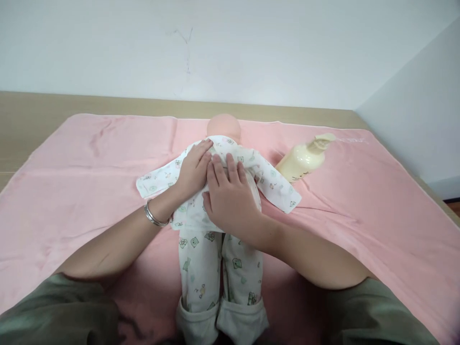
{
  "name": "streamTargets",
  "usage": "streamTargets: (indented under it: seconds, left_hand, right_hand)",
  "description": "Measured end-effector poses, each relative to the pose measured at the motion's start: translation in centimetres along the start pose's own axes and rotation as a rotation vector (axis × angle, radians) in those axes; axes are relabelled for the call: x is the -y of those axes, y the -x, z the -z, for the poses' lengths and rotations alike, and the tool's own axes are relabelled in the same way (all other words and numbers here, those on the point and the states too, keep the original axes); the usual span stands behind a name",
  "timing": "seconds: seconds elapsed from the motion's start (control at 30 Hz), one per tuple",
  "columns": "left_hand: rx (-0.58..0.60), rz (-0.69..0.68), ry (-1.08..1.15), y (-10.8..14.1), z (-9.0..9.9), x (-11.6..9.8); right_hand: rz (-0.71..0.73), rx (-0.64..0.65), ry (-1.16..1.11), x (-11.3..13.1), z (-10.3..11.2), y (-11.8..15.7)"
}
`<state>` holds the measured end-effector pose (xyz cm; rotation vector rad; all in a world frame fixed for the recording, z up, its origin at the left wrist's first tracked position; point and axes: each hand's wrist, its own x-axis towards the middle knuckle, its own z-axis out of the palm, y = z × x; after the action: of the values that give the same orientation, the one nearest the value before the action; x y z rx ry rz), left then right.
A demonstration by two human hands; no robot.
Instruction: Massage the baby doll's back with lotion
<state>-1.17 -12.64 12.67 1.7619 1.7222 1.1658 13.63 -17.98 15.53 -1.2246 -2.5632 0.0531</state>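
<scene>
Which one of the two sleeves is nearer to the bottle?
The right sleeve: it lies beside the bottle. The left sleeve points away from it, out past the left hand.

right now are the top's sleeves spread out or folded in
Spread out: the left sleeve angles out to one side and the right sleeve to the other, over the pink cloth.

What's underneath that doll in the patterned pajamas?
The doll lies on a pink cloth, which shows on both sides of it. The part right under the body is covered, so I can't tell whether anything else is there.
</scene>
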Motion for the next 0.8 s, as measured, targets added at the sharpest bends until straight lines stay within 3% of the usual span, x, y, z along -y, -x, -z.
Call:
streamTargets:
  seconds: [0.1, 0.23, 0.33, 0.47, 0.63, 0.73, 0.8]
  left_hand:
    - [0.003, 0.001, -0.079, 0.2, 0.0, -0.4]
    - [0.061, -0.094, -0.272, 2.6, -0.8, -2.5]
    - [0.106, -0.162, -0.29, 3.9, -1.3, -3.3]
    - [0.103, -0.079, -0.166, 2.6, -1.0, -2.0]
    - [0.024, 0.079, -0.008, 0.0, 0.1, -0.1]
    - [0.012, 0.127, -0.006, -0.2, 0.4, 0.0]
    - [0.023, 0.098, -0.074, 0.3, 0.2, -0.4]
  right_hand:
    - [-0.008, 0.001, -0.092, -1.3, -0.1, -1.0]
    - [-0.211, -0.008, -0.215, -5.2, -0.4, -3.9]
    - [-0.297, -0.037, -0.219, -6.5, -0.4, -4.8]
    - [-0.266, -0.025, -0.149, -4.4, -0.4, -3.3]
    - [-0.063, -0.069, -0.054, -0.5, -0.5, -0.3]
    - [0.014, -0.046, -0.071, -0.1, -0.4, -0.1]
    - [-0.007, -0.03, -0.12, -1.0, -0.3, -0.9]
